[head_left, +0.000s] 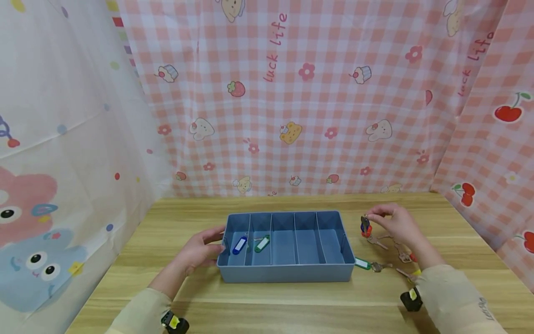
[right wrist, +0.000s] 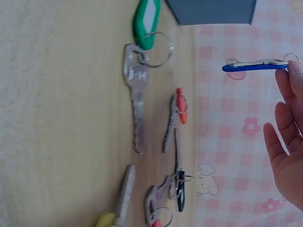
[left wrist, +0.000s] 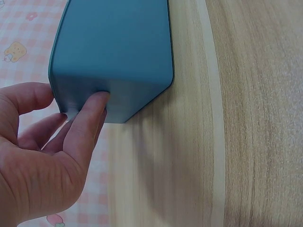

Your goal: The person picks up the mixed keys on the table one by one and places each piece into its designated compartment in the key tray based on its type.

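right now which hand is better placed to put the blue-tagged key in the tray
Probably the right hand: it holds the blue-tagged key near the tray's right end, while the left hand touches the left end.

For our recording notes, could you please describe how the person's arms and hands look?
The left hand and right hand are bare. The left sleeve and right sleeve are pale cream, the right one with small dark lettering, unreadable. By each wrist sits a black block with a yellow patch.
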{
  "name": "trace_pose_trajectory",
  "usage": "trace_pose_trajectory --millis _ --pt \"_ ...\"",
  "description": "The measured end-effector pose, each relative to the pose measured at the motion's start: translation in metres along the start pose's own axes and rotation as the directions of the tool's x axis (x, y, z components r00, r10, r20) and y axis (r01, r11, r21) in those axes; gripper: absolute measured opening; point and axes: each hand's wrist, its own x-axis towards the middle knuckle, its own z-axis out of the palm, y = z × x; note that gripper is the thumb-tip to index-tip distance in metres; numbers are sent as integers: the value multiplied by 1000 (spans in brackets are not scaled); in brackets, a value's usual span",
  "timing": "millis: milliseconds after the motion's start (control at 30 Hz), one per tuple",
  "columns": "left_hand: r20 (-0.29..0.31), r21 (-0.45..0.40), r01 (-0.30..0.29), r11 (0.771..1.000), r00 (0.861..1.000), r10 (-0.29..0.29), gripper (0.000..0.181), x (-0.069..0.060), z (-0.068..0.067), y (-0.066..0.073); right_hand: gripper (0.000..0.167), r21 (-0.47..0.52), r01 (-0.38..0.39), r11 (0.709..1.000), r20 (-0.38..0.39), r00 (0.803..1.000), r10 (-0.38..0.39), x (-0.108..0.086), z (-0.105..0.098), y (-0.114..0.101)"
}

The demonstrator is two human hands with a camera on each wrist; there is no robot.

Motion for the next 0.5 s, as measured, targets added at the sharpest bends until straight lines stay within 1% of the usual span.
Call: trace_pose_trajectory --millis 233,500 --pt "-10 5 18 1000 1000 -18 60 1 0 0 20 28 -23 999 2 1000 23 1 -6 -13" --pt "0 -6 10 1000 1000 -10 61 0 0 0 25 59 -1 998 -15 1000 2 3 -10 -32"
